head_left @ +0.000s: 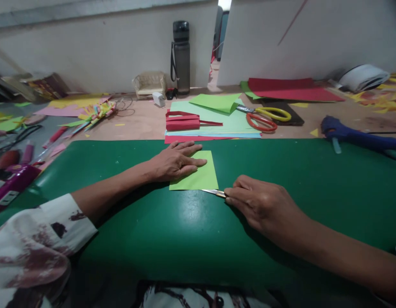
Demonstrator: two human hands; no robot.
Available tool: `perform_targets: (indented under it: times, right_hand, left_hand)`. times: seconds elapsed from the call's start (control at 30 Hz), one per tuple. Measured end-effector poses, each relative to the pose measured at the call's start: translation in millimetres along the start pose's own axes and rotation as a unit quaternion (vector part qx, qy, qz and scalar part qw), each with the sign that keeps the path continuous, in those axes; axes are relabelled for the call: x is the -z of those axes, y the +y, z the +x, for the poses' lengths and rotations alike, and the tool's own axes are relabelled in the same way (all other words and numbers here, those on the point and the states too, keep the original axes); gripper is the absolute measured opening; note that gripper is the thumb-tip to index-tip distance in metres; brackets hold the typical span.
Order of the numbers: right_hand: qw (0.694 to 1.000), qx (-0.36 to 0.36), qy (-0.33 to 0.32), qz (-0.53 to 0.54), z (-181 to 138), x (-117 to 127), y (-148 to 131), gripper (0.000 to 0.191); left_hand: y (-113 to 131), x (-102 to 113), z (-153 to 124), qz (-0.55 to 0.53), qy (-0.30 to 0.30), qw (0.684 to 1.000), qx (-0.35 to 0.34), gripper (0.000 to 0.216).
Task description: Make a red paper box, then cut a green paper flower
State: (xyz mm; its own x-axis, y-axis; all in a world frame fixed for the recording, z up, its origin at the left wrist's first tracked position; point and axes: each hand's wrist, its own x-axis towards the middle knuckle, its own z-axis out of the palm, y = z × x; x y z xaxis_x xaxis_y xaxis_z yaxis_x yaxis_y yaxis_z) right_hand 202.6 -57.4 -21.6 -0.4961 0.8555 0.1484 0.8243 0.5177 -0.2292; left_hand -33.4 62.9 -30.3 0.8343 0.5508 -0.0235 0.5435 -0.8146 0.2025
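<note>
My left hand point(178, 161) lies flat with its fingers spread on a light green sheet of paper point(204, 173), holding it down on the green mat. Just below the paper's front right corner, my right hand point(254, 201) is closed around a small knife point(214, 192). Its thin pointed blade points left and lies along the paper's front edge; whether the tip goes under the sheet I cannot tell. The handle is mostly hidden in my fingers.
Behind the mat point(146, 239) lie folded red paper strips point(183, 122), coloured sheets and scissors point(262, 119). A dark bottle point(182, 60) stands at the wall. A blue glue gun point(355, 134) lies at right; a purple tool point(13, 186) and paper scraps are at left.
</note>
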Motion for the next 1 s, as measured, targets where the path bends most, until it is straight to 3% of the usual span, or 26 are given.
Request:
perform_targets:
  times: [0.37, 1.0]
  right_hand:
    - [1.000, -0.004, -0.008, 0.017, -3.2, 5.3, 8.1, 0.024]
    - [1.000, 0.011, -0.006, 0.004, 8.1, -0.5, -6.4, 0.020]
  left_hand:
    - [-1.0, 1.7, -0.5, -0.009, -0.011, 1.000, -0.001, 0.043]
    - [-0.1, 1.7, 0.0, -0.009, 0.000, 1.000, 0.002, 0.044]
